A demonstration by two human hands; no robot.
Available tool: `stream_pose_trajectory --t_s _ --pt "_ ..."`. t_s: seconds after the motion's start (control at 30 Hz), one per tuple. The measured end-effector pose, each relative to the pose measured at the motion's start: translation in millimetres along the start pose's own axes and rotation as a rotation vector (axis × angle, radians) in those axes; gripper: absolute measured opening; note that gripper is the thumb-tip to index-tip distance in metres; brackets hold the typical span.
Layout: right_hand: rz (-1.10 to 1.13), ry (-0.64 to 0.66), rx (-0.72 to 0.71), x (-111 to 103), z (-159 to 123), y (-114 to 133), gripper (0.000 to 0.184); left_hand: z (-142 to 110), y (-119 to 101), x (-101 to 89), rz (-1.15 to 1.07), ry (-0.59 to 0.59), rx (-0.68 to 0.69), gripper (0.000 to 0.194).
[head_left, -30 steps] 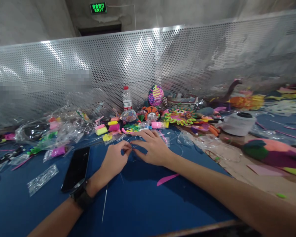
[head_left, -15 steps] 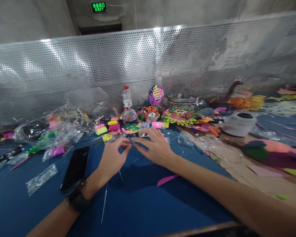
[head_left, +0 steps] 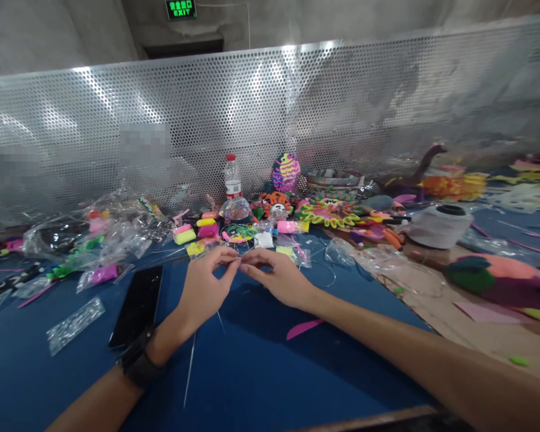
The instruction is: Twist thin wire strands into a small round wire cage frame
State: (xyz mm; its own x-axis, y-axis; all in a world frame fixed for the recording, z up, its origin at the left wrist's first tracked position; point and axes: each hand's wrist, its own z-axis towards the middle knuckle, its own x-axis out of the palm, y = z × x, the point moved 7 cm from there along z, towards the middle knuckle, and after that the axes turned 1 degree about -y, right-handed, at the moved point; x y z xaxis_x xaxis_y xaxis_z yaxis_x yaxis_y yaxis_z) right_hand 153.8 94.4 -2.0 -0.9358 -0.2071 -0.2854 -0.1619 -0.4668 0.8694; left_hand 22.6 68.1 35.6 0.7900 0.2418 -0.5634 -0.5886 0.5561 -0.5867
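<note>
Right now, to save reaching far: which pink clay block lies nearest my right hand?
The pale pink block just beyond your right hand, with a yellow end. The magenta block sits farther left, beside the yellow ones.

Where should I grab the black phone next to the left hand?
Probably pinch the black phone by its long edges, reaching down from the side away from the left hand. It lies flat on the blue surface, so its smooth face offers little to hold, and the left hand crowds the other side.
</note>
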Motion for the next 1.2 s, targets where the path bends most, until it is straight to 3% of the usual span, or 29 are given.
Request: stream_pose_trajectory --t_s 0.53,0.93,1.2 --pt "0.115 -0.004 0.031 1 -2 1 0.015 -1 -6 -1.5 0.106 0.007 0.054 0.009" --pt "0.098 -0.018 -0.007 3 -3 1 0.012 -1 -22 -8.8 0.374 -0.091 0.394 0.008" --pt "0.076 -0.024 -0.002 2 -3 0 0.014 -1 -23 -5.4 0.394 -0.024 0.519 0.009"
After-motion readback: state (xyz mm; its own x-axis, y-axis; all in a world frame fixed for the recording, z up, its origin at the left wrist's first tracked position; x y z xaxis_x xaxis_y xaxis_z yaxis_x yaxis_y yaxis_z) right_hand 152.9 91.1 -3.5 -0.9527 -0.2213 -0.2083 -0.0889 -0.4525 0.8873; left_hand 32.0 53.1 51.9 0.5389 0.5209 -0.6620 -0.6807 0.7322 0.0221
